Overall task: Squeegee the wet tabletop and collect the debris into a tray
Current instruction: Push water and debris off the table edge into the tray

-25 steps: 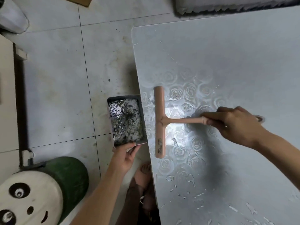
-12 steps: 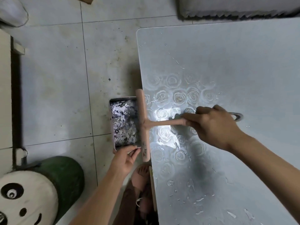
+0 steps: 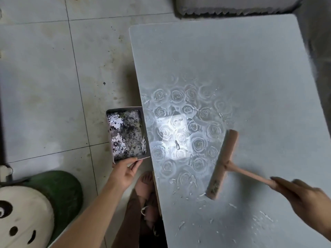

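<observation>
A grey tabletop (image 3: 241, 65) with a rose pattern is wet, with water drops and small white scraps (image 3: 180, 225) near its front left. My right hand (image 3: 308, 199) grips the handle of a pink squeegee (image 3: 223, 164), whose blade lies tilted on the table, well right of the left edge. My left hand (image 3: 126, 170) holds the near rim of a small metal tray (image 3: 110, 135), pressed against the table's left edge and full of dirty water and dark debris.
A green and white panda-faced stool (image 3: 35, 208) stands on the tiled floor at bottom left. My bare foot (image 3: 146, 178) shows beside the table's left edge. A grey block (image 3: 232, 6) lies beyond the table's far edge.
The squeegee swept left to the table edge over the tray, then came back to the right and nearer to me. The tray stays against the edge in my left hand.
</observation>
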